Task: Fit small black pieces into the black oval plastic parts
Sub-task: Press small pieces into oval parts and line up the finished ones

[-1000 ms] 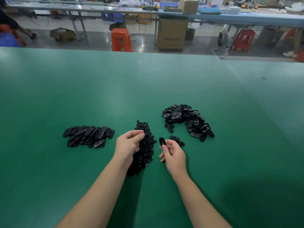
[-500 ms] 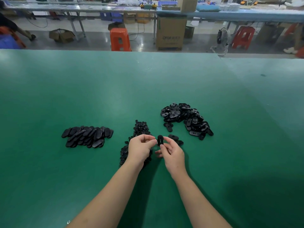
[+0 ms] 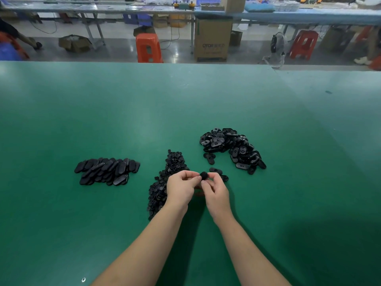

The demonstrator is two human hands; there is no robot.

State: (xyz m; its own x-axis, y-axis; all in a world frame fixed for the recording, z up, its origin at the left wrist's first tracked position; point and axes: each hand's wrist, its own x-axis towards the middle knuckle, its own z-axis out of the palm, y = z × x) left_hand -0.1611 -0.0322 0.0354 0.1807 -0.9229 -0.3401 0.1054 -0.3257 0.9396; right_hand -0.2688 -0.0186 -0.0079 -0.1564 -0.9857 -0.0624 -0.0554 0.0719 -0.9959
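Beyond the green counter [image 3: 185, 104], far ahead of the hands, a cardboard box [image 3: 213, 41] bears print that seems to read "QTOP"; the rest is too blurred to read. The left hand [image 3: 181, 187] and right hand [image 3: 215, 188] meet fingertip to fingertip, both pinching one black oval part [image 3: 204, 175], matte and seen end-on; whether a small piece sits in it cannot be told. A heap of small black pieces [image 3: 165, 182] lies under and left of the left hand; a neat pile of ovals [image 3: 107, 171] lies farther left; a loose pile of ovals [image 3: 233, 149] lies ahead and right.
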